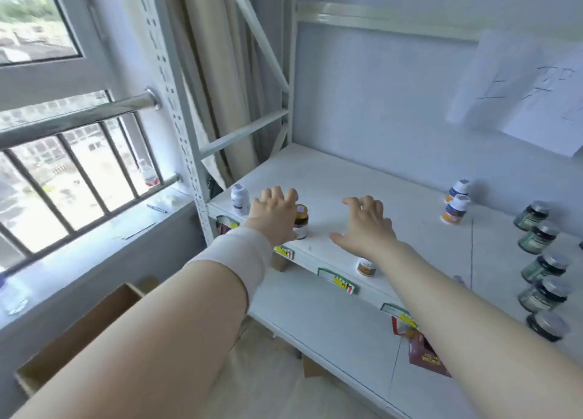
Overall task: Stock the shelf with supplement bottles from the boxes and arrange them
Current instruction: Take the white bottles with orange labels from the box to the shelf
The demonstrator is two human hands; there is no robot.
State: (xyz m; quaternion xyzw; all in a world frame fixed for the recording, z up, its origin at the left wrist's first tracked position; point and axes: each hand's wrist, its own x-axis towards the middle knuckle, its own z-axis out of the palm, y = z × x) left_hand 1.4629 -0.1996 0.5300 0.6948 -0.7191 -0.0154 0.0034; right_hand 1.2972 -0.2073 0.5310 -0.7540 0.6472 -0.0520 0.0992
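Note:
A small amber bottle [301,222] with a purple-marked cap stands near the front edge of the white shelf [347,178]. My left hand [273,212] is against its left side with fingers spread and raised; whether the hidden thumb touches the bottle is unclear. My right hand [366,226] hovers over bare shelf to the right, fingers spread, holding nothing. A white bottle [239,199] stands at the shelf's left corner. Two white bottles with orange labels [456,204] stand further right. Several dark green jars [541,260] line the right side.
On the lower shelf [315,317] are a small orange-labelled bottle [366,267] and a red packet [426,354]. Price tags [339,280] hang on the shelf edge. An open cardboard box [79,333] sits on the floor at left, below a barred window [63,172].

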